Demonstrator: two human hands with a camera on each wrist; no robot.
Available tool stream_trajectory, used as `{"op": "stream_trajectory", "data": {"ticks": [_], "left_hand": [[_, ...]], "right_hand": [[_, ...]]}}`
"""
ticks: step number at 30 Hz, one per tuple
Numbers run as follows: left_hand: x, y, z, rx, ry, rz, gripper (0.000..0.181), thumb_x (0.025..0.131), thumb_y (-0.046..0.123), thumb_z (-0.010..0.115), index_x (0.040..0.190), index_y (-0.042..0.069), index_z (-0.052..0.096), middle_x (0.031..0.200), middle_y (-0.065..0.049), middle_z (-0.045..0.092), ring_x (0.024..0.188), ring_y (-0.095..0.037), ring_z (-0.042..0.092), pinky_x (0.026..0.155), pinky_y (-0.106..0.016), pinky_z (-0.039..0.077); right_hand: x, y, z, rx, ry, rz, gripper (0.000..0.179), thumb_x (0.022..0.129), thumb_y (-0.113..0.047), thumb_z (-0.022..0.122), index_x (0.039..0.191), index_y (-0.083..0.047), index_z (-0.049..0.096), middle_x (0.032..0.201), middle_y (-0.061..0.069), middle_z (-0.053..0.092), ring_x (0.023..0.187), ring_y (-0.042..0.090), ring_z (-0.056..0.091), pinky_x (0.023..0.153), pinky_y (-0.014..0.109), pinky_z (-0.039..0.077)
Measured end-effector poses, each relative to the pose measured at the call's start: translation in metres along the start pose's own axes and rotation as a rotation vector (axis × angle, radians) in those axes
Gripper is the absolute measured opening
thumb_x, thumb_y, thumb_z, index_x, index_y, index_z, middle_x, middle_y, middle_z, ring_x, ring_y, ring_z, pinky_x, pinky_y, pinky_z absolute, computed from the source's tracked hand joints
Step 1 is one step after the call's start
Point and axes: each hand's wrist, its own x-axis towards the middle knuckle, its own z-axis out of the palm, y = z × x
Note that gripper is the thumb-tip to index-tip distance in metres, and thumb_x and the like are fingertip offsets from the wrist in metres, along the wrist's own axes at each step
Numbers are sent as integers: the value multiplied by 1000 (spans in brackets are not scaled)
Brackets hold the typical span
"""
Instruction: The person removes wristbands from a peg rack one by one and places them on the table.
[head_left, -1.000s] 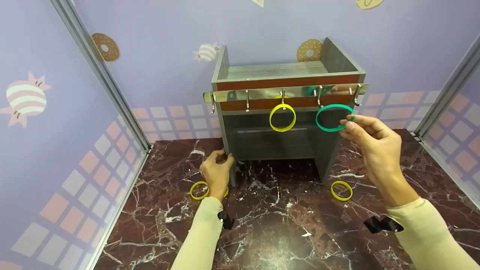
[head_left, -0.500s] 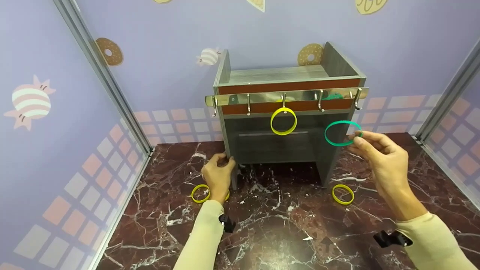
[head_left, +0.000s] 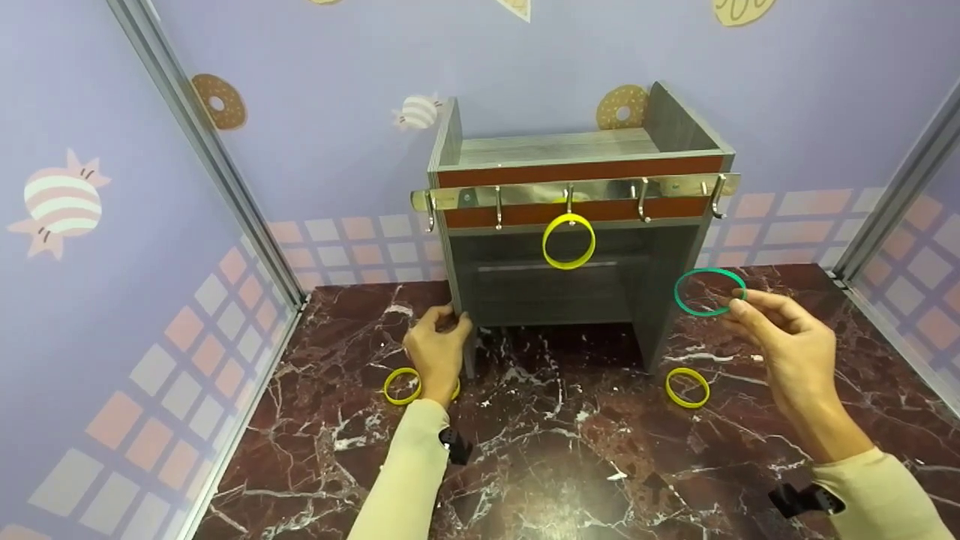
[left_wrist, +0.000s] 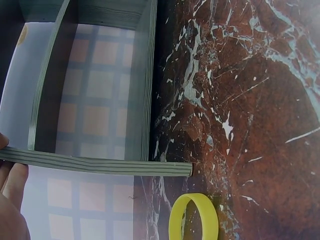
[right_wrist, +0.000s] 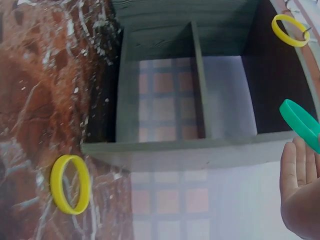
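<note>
Head view. Item: grey shelf unit (head_left: 664, 292), centre, on the marbled tabletop (head_left: 547, 480); a metal rail (head_left: 532, 193) with five hooks crosses its front. Item: hung yellow ring (head_left: 568, 265), centre, its loop over the middle hook (head_left: 569, 199), which bears its weight. Item: green ring (head_left: 677, 298), right of centre, in the air beside the unit. Right hand (head_left: 795, 345): thumb and forefinger pinch that ring by its right edge, presumably so most of the loop stays clear of the fingers. Left hand (head_left: 439, 346): at the unit's left panel, fingers gripping the edge, likely to steady it. Loose on the tabletop: near yellow ring (head_left: 403, 402), lower left; half-hidden yellow ring (head_left: 456, 388), behind the left wrist; far yellow ring (head_left: 688, 406), lower right.

Left wrist view. Fingers at the left edge lie on both sides of the panel, which suggests a bracing hold. One yellow ring, bottom centre, cut by the frame.

Right wrist view. Green ring, right edge, above the hand; the pinch itself cannot be made out here. Hung yellow ring, upper right; another, lower left, on the tabletop.
</note>
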Motion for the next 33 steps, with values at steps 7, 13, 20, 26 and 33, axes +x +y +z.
{"op": "stream_trajectory", "data": {"ticks": [7,13,20,26,33], "left_hand": [[-1,-2,0,-7,4,1,11,76,1,86,85,2,80,80,-9,78,71,-23,77,67,-44,64],[-1,-1,0,-9,-1,-9,11,77,0,86,86,2,80,80,-10,78,71,-22,77,66,-42,64],[0,1,0,22,2,0,10,77,3,87,84,4,80,79,-7,78,70,-22,77,69,-47,62],[-1,-1,1,19,7,7,11,76,2,87,84,2,80,79,-8,78,70,-24,76,70,-50,62],[-2,-1,0,-27,-7,-11,11,77,-1,85,85,1,79,80,-10,78,71,-22,77,64,-37,63]], "right_hand": [[-4,10,-25,-7,8,26,16,95,10,72,111,14,72,95,17,78,79,24,79,81,33,62],[-4,18,-43,-1,25,44,15,94,10,73,109,11,74,94,17,78,78,24,79,79,33,62],[-5,30,-67,-67,80,92,17,94,6,76,111,6,77,95,12,79,81,19,79,77,30,63],[-7,42,-85,-143,109,150,16,94,2,79,110,1,79,94,8,79,81,18,78,80,29,62],[-9,55,-100,-170,96,176,13,94,4,77,106,0,79,92,7,78,80,16,78,79,28,62]]}}
